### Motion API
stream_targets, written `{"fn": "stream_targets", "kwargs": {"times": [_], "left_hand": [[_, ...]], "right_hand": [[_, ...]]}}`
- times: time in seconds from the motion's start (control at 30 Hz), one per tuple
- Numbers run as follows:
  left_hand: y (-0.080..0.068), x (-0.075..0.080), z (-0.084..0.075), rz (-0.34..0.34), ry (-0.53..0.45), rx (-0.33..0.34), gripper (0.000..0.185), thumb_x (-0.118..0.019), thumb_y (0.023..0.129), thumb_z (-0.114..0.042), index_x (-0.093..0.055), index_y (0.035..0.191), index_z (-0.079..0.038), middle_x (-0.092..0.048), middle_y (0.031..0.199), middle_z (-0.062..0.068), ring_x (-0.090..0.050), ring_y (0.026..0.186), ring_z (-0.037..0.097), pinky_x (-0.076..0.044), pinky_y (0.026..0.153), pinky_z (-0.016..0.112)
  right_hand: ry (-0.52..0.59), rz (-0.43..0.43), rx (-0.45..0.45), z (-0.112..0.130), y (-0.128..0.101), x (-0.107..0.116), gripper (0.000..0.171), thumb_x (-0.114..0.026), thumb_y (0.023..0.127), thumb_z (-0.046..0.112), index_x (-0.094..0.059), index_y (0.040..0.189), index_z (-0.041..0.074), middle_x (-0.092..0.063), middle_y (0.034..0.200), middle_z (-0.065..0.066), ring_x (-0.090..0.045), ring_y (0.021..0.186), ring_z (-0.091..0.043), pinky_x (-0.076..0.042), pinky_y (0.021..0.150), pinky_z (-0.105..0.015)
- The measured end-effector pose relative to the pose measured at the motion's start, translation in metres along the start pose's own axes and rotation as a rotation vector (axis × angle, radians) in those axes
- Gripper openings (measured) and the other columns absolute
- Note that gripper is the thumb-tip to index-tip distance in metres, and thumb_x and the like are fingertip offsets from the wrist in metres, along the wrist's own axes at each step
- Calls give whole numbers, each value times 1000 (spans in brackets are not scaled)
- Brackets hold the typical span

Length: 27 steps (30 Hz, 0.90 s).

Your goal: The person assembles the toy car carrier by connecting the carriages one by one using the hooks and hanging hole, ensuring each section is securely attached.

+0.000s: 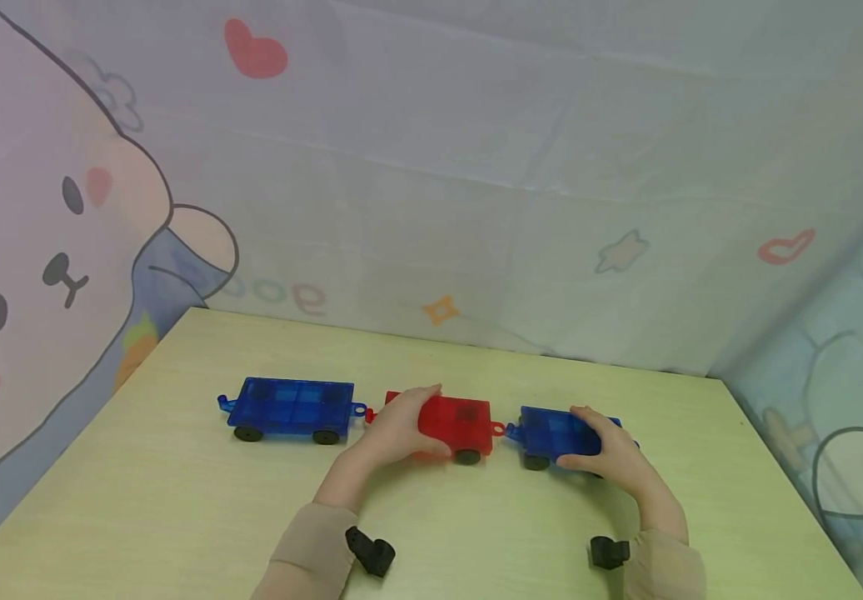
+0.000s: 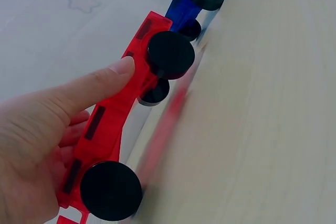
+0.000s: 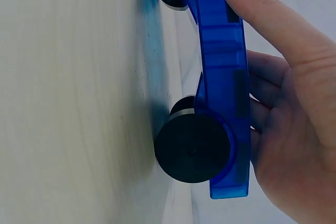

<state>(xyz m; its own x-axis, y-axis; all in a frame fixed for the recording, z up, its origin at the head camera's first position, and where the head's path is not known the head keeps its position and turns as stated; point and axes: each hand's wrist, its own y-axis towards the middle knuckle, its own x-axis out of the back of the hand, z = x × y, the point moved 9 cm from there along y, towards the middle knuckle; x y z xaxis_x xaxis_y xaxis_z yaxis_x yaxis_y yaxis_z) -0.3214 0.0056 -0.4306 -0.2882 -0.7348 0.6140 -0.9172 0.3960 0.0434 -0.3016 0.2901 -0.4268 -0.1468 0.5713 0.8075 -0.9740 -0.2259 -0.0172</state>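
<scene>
In the head view a red toy train car (image 1: 457,423), translucent with black wheels, stands mid-table, and my left hand (image 1: 401,427) grips its left half with the thumb along the near side. To its right is a blue toy train car (image 1: 551,433), held by my right hand (image 1: 611,454) between thumb and fingers. The red car's ring meets the right blue car's hook in this view. In the right wrist view the thumb presses the blue side (image 3: 223,61) above the wheels, while the fingers lie behind, partly hidden.
A second blue toy car (image 1: 292,406) stands at the left, its ring end close to the red car's hook. All stand on a pale wooden table (image 1: 476,533). A printed cloth (image 1: 416,183) hangs behind the table's back edge.
</scene>
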Motion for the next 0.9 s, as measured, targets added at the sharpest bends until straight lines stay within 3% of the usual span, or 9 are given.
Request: {"fn": "stream_targets", "kwargs": {"times": [0.9], "left_hand": [[-1,2,-2,-8,-34,-10,89,-82,75,-31,-37,148,-11,-43,148,4,-37,139,28,-35,111,50]], "right_hand": [[-15,26,1,8,4,-7,89,-76,81,41,-34,146,-2,-32,151,-28,-26,138,-50,-31,106,-66]]}}
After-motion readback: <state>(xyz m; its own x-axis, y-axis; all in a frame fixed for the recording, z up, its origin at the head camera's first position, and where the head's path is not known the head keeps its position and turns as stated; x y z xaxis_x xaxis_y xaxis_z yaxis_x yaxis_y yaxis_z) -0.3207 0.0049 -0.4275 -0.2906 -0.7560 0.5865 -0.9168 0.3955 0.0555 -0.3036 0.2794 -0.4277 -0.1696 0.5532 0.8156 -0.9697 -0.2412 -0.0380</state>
